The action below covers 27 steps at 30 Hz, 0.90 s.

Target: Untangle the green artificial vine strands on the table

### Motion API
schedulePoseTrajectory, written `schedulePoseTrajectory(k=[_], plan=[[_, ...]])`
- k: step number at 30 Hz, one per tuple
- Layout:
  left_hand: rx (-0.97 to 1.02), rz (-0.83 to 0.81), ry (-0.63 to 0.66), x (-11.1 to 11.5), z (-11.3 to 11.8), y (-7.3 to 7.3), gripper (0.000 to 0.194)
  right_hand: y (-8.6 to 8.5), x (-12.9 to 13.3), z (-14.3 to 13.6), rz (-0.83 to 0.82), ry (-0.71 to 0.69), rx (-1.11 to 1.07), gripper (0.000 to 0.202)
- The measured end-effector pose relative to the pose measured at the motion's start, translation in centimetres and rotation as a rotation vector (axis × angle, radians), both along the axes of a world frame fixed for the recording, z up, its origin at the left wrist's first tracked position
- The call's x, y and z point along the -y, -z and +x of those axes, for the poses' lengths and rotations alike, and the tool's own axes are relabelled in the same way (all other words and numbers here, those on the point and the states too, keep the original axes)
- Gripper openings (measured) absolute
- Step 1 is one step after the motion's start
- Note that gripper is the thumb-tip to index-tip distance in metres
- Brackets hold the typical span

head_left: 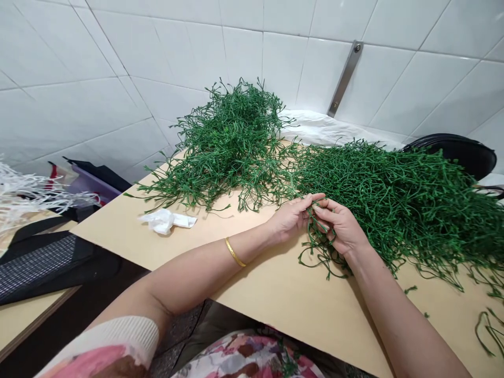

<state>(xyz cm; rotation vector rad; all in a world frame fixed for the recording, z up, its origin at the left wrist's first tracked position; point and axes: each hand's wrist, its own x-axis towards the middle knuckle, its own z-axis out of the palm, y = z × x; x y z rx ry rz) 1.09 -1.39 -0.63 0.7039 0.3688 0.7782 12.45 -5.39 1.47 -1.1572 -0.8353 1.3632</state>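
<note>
My left hand [293, 216] and my right hand [339, 227] meet over the front part of the table. Both have their fingers closed on thin green plastic stems [315, 231], whose loose ends hang below the fingers. The fingertips touch or nearly touch, and the exact grip between them is partly hidden. Just beyond my right hand spreads a big tangled pile of the same green stems [386, 194]. A second, taller heap of green stems [232, 131] stands behind and to the left of my left hand.
The light wooden table [252, 315] carries crumpled white tissue [165, 220] at left. White plastic sheeting [315, 126] lies along the tiled wall, with a black rounded object [457, 152] at back right. White strands [35, 194] sit on another surface at far left.
</note>
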Motion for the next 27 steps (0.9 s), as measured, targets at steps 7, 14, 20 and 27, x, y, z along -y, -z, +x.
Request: schedulePoseTrajectory(k=[7,14,20,27], plan=[[-0.041,-0.04,0.001,0.3,-0.4,-0.9,0.027,-0.1,0.1,-0.2,0.032,-0.018,0.177,0.025],[-0.065,-0.122,-0.021,0.0,-0.4,-1.2,0.024,0.6,0.1,0.0,0.237,-0.059,0.381,0.023],[-0.125,-0.094,0.017,-0.8,-0.7,-0.9,0.028,0.2,0.5,0.2,0.314,-0.238,0.635,0.035],[-0.119,-0.251,0.003,-1.0,-1.1,-1.5,0.031,-1.0,1.2,0.4,0.366,-0.405,0.594,0.034]])
